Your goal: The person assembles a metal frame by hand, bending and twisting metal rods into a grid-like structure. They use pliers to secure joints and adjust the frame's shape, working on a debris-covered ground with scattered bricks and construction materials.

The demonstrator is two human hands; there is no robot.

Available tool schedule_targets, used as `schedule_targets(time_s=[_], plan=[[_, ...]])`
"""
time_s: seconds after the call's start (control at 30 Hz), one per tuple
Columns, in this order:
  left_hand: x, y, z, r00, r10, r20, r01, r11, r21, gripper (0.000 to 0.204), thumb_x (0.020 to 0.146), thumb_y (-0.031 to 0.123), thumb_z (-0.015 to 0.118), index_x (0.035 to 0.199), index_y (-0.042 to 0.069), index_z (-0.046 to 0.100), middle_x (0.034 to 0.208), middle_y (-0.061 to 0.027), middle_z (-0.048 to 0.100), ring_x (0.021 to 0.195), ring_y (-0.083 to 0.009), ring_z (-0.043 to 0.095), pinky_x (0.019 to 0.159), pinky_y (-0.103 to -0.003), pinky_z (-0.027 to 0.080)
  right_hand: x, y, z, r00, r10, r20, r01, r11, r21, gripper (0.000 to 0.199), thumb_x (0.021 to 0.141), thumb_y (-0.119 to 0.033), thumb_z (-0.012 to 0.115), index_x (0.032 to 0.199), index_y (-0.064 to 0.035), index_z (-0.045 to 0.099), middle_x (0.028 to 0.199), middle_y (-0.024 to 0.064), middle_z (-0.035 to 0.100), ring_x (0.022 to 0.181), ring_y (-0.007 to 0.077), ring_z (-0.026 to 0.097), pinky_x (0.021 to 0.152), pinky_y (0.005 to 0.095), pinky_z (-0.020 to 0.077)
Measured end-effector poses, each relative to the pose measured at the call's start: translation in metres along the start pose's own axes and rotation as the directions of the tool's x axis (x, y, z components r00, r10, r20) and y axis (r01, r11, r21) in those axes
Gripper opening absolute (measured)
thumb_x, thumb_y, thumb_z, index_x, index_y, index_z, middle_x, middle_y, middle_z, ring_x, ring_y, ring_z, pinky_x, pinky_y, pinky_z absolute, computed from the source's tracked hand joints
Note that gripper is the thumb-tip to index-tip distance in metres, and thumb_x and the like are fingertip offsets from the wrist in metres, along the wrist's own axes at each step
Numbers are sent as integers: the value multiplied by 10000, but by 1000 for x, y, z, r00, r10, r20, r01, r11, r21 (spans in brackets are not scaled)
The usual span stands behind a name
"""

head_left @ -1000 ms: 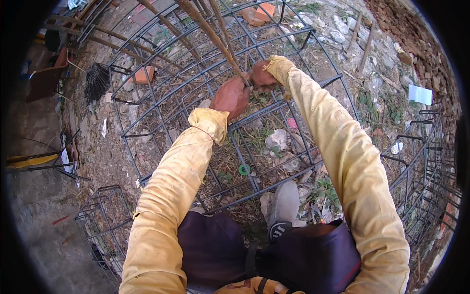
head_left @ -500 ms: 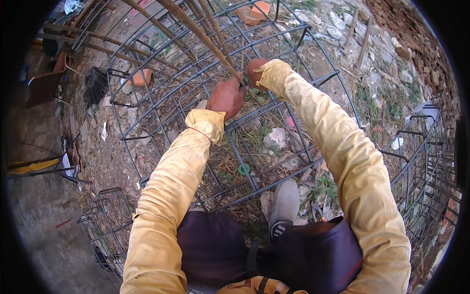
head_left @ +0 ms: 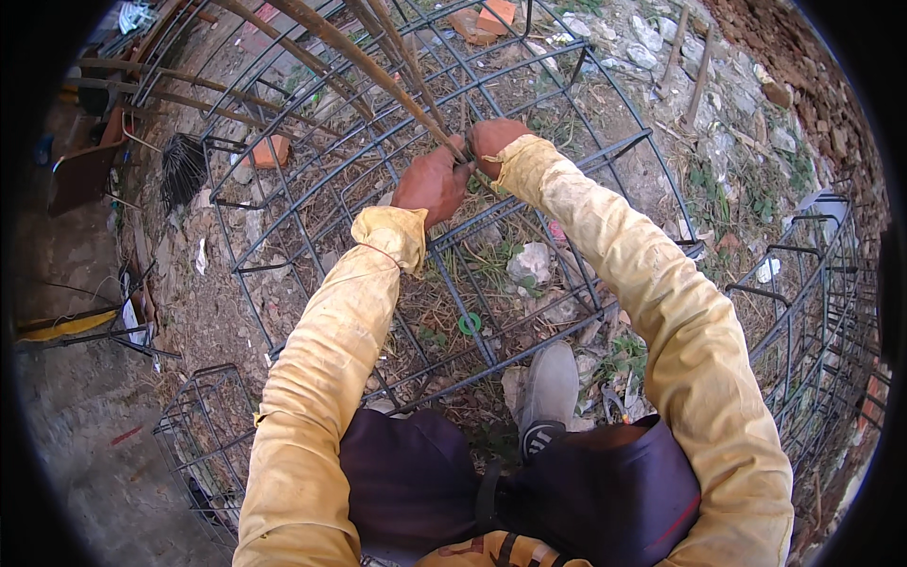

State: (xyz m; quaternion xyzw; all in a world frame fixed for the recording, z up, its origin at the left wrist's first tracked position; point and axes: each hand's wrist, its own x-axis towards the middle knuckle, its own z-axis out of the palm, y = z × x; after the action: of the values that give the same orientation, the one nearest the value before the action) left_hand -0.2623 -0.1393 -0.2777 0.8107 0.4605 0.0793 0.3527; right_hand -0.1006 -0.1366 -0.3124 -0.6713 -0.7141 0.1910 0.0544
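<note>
A cage of dark steel rebar [head_left: 488,357] lies in front of me, its bars crossing in a grid. Long rusty rebar [head_left: 373,80] slants down into it from the upper left. My left hand [head_left: 433,184] is closed around the lower part of a rusty bar, close to a crossing. Right beside it, almost touching, my right hand [head_left: 498,142] is closed too, its knuckles upward. Whatever lies in the right fingers is hidden by the hand. Yellow sleeves cover both forearms.
My shoe [head_left: 550,387] stands at the cage's near edge. More rebar cages stand at the right [head_left: 789,321] and lower left [head_left: 210,416]. Orange bricks [head_left: 271,151], white stones [head_left: 529,265] and wooden sticks [head_left: 700,76] lie about. A black bristly bundle [head_left: 182,170] is at left.
My right hand has come down and left, closer to my left hand, and its wrist has turned. The left hand has shifted slightly left.
</note>
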Motion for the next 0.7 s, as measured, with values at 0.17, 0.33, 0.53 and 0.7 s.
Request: schedule_targets(time_s=[0.17,0.33,0.53,0.7], plan=[[-2,-1,0,983,139,-123,-112,972,207,235,886,230,578,1091,115,577,981,-261,635,957,-434,596,824,-519,450,7,1,-16,989,-125,77,127,991,-30,186,764,-170,624,887,-47,690,861,201,678,862,393,654,755,469,524],[5,-7,-4,983,178,-40,-165,961,224,306,891,269,559,1155,114,578,1033,-180,658,991,-381,601,856,-461,449,19,1,-29,959,-175,221,198,977,-82,191,753,-164,620,881,-46,698,853,193,680,849,388,659,726,457,526],[-1,13,-12,997,-19,70,14,997,71,308,900,255,555,1175,117,553,1035,-181,657,1004,-370,606,857,-460,453,35,20,-11,920,-243,307,320,918,-233,234,755,-233,652,893,-53,707,851,140,694,782,322,668,667,440,521],[-5,11,-15,998,1,57,-2,1000,29,295,906,243,552,1165,102,539,1020,-183,657,991,-367,614,844,-457,458,46,20,-11,820,-238,520,340,934,-110,201,734,-229,671,853,-73,713,787,106,684,659,283,622,596,414,499]])
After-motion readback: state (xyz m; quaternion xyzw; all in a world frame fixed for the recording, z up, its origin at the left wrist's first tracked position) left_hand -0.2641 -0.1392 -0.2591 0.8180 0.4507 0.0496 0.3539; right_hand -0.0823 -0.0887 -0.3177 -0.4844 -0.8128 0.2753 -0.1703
